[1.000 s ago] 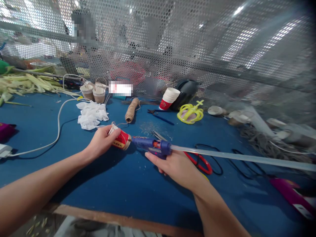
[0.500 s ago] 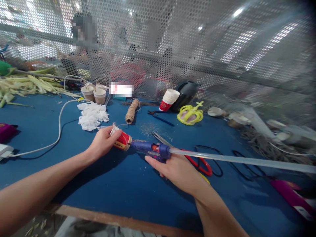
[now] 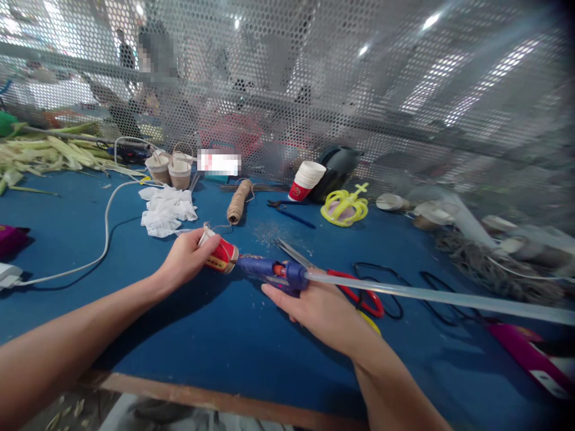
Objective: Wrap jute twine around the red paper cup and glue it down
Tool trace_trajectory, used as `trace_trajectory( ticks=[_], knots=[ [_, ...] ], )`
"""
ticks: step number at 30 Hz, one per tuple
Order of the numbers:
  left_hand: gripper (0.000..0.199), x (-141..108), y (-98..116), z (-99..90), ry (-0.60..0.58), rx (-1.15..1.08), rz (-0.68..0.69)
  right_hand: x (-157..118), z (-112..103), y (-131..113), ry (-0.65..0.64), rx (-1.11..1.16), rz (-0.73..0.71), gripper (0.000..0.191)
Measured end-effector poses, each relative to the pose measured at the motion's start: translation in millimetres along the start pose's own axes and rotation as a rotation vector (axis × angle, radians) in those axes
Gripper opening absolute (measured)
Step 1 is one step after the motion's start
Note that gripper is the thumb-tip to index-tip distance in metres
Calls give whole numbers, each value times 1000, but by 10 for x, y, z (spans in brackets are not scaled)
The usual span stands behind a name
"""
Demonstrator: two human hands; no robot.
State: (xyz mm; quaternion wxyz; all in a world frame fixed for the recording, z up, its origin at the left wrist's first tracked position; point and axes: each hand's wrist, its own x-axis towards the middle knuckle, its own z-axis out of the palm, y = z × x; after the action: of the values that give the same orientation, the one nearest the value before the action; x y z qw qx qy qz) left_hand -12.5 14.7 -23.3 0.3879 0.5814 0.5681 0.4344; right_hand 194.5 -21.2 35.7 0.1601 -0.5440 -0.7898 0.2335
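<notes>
My left hand [image 3: 186, 256] is closed around a red and white paper cup [image 3: 221, 256], which lies on its side in the air with its open end toward the right. My right hand [image 3: 321, 302] grips a dark blue glue gun [image 3: 272, 271]. A long clear glue stick [image 3: 404, 290] sticks out of its back to the right. The gun's nozzle is at the cup's rim; whether they touch is hard to tell. Red-handled scissors [image 3: 371, 301] lie partly behind my right hand. A roll of twine [image 3: 239, 202] rests beyond the cup.
White gloves [image 3: 165, 209], pliers [image 3: 291, 214], a yellow crown-shaped piece [image 3: 344, 206] and stacked paper cups [image 3: 306, 181] stand or lie farther back. A white cable [image 3: 108, 221] crosses the left side. Corn husks [image 3: 58, 152] are piled back left, a perforated metal screen [image 3: 269, 78] behind.
The glue stick's far end has tilted slightly lower. Both hands keep their holds, with the nozzle still at the cup's rim. The whole view has shifted very slightly.
</notes>
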Motion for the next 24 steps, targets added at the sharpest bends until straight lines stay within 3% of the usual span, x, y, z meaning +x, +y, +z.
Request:
trace_trajectory(
  ticks=[15, 24],
  knots=[
    [28, -6, -3, -5, 19, 6, -8, -1, 12, 33, 4, -50, -60, 16],
    [28, -10, -19, -6, 0, -21, 26, 12, 24, 48, 24, -37, -5, 20]
  ],
)
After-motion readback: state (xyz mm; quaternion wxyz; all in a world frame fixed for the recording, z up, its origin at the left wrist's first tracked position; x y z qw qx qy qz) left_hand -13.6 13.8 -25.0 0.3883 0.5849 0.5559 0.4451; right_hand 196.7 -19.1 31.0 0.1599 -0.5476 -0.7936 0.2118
